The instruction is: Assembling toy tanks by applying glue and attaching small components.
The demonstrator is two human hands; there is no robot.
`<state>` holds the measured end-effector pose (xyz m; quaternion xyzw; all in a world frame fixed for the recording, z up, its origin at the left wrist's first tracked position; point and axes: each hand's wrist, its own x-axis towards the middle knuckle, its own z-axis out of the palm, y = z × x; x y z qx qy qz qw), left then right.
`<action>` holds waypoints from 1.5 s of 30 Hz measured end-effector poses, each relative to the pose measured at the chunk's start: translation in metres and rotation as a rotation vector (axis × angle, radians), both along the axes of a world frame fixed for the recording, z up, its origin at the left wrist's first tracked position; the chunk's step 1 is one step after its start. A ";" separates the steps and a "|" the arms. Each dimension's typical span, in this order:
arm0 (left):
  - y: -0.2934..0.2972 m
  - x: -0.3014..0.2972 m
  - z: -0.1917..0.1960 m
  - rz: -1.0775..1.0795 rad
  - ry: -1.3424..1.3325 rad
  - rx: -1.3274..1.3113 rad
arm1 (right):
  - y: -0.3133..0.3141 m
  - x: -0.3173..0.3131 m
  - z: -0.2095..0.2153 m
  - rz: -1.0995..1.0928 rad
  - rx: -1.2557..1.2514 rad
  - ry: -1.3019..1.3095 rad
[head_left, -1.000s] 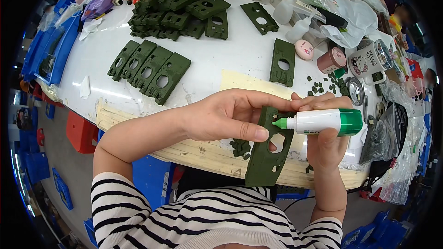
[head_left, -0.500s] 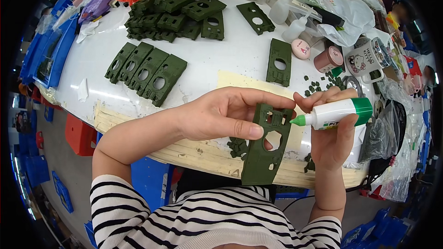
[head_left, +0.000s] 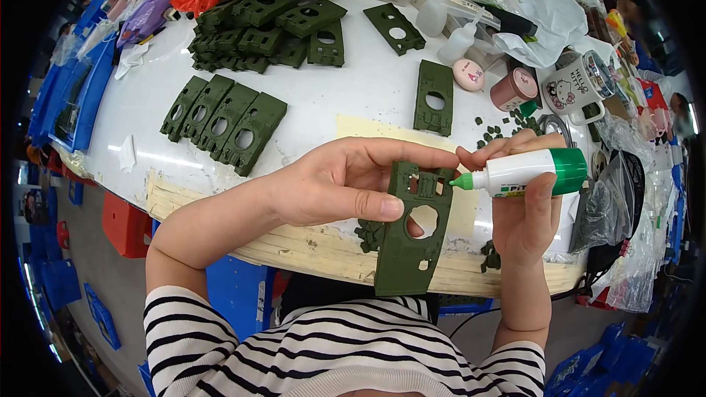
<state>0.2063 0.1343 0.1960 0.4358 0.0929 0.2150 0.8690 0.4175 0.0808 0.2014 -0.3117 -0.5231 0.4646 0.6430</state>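
Note:
My left hand (head_left: 342, 184) grips a dark green plastic toy tank hull piece (head_left: 401, 265), thumb on its face and fingers behind and along its top end. This piece has a large round hole and smaller cutouts, and is held tilted above the table's near edge. In my right hand (head_left: 526, 213) is a white glue bottle (head_left: 509, 173) with a green base, lying nearly level. Its green nozzle points left at the hull piece's upper right edge; whether it touches cannot be made out. Small dark green parts (head_left: 489, 132) lie scattered beyond my right hand.
Matching hull pieces form a pile (head_left: 268, 26) at the back, a row (head_left: 220, 121) at left and one piece (head_left: 434, 97) ahead. A pink tin (head_left: 513, 90), a mug (head_left: 570, 92), squeeze bottles (head_left: 462, 43) and plastic bags crowd the right. A red stool (head_left: 125, 219) stands below left.
The whole view has shifted slightly, moving the table things leftward in the picture. The glue nozzle sits a little higher along the hull piece's edge. Both grips are unchanged.

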 end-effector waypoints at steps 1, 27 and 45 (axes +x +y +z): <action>0.000 0.000 0.000 0.000 0.000 -0.002 | 0.000 0.000 -0.001 -0.001 0.007 -0.001; 0.001 0.000 0.000 -0.002 -0.009 0.011 | -0.001 0.001 0.000 -0.018 -0.003 -0.040; 0.000 0.001 0.001 0.018 0.004 -0.001 | -0.001 0.000 -0.002 -0.025 0.026 -0.072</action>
